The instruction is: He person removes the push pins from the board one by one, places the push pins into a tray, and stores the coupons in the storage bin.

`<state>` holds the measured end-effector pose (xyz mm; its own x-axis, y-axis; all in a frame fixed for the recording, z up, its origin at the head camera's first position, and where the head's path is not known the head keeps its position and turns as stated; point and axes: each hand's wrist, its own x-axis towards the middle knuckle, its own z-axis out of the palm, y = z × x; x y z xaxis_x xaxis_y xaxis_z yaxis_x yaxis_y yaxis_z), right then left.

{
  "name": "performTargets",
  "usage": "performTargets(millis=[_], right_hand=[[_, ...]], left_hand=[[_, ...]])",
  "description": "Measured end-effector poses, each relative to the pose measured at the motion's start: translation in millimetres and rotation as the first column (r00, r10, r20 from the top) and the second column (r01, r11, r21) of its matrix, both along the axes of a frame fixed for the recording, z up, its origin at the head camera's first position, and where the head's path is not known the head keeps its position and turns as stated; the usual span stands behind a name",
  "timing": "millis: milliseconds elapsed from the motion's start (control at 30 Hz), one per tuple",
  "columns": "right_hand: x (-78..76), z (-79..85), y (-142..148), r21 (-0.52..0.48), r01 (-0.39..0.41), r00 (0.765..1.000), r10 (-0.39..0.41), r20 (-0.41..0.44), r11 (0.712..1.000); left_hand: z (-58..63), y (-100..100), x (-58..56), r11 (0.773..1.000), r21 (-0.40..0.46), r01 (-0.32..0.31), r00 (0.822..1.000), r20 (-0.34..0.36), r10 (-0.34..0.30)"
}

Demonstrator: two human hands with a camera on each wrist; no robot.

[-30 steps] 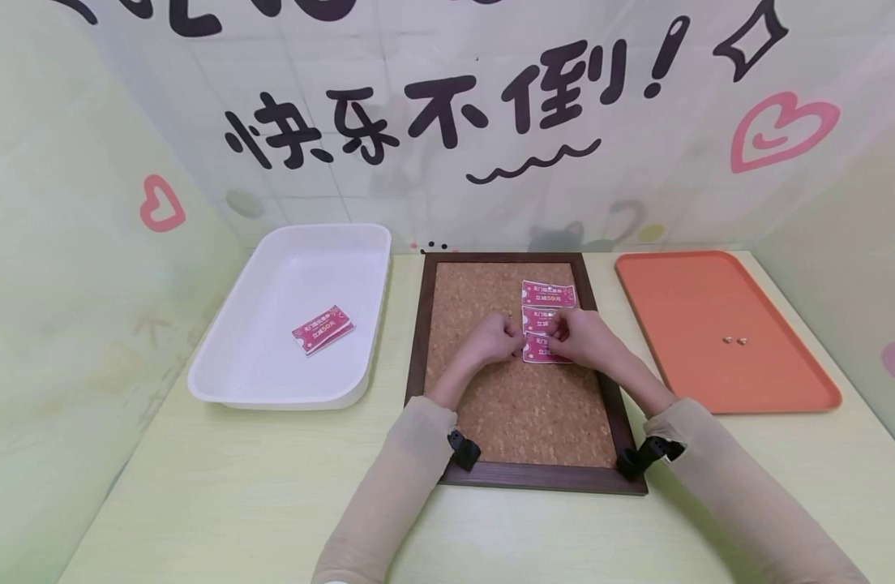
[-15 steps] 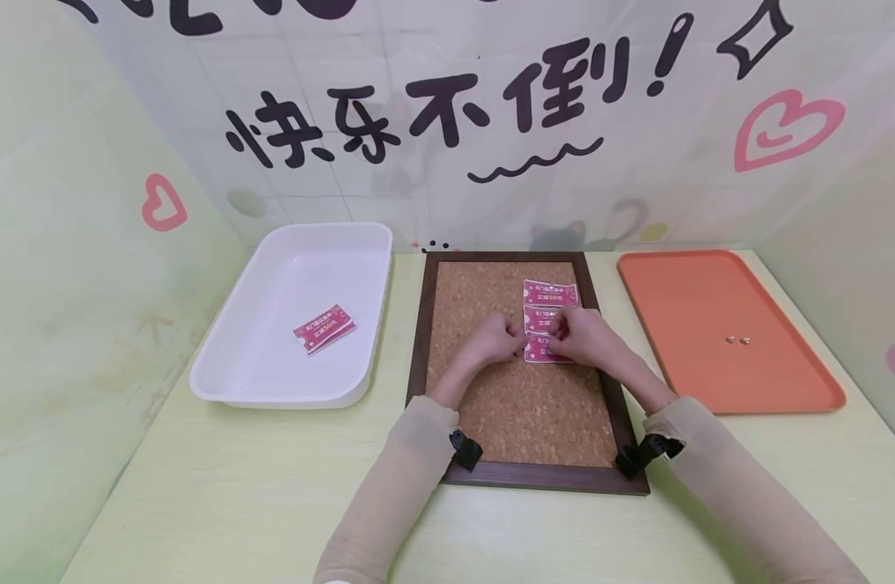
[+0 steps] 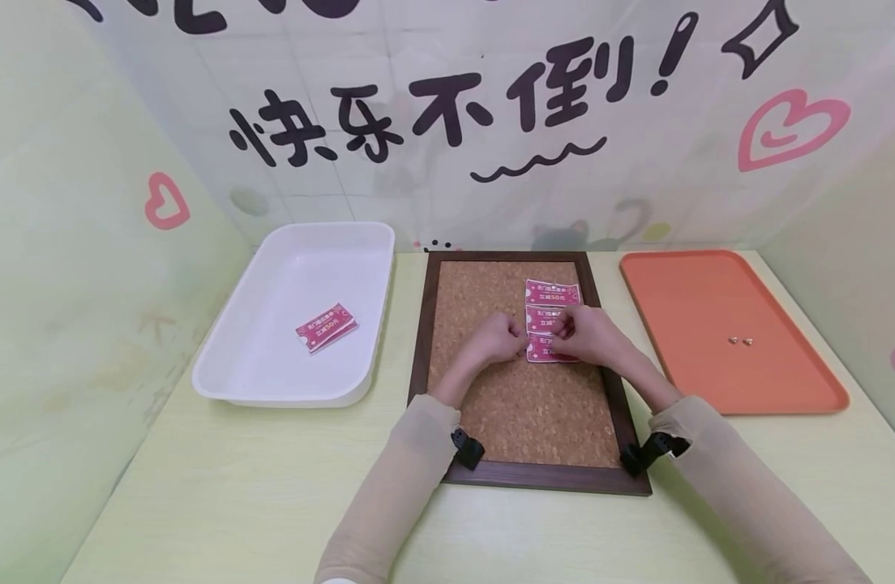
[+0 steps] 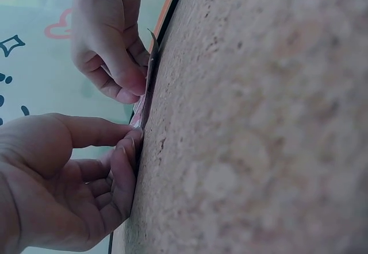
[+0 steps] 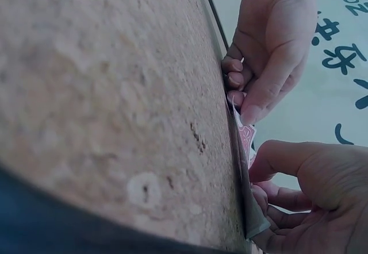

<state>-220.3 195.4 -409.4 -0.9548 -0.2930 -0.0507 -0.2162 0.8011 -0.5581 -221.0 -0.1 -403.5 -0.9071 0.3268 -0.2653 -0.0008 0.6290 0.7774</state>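
Three pink coupons lie in a column on the framed cork board (image 3: 524, 414). The upper coupon (image 3: 542, 294) and the middle coupon (image 3: 537, 318) each show a small shiny dot near the top. My left hand (image 3: 500, 337) pinches the left edge of the lowest coupon (image 3: 539, 350) between thumb and index finger. My right hand (image 3: 592, 337) brings thumb and curled fingers together on that coupon's upper middle, around what seems to be a pin, hidden by the fingertips. In the right wrist view, the coupon's free edge (image 5: 257, 226) curls off the cork.
Left of the board, a white bin (image 3: 290, 377) holds overlapping pink coupons (image 3: 327, 328). To the right, an orange tray (image 3: 717, 300) carries two small gold pins (image 3: 740, 341). A printed backdrop (image 3: 418, 203) stands behind the table.
Both hands keep their hold at the lowest coupon with almost no movement. The whole scene shifts slightly rightward in the head view.
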Motion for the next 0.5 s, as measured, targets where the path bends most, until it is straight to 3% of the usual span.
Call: performTargets(millis=[300,500], right_hand=[[-3.2,-0.9,4.3,-0.023,-0.009,1.0,0.009,0.011,1.0],[-1.0,1.7,7.3,-0.077,0.019,0.998,-0.015,0.062,0.997]], left_hand=[[-0.9,0.1,-0.1,1.0,0.002,-0.001,1.0,-0.002,0.001],[-2.0,-0.2,-1.2,1.0,0.009,0.006,1.0,0.015,-0.006]])
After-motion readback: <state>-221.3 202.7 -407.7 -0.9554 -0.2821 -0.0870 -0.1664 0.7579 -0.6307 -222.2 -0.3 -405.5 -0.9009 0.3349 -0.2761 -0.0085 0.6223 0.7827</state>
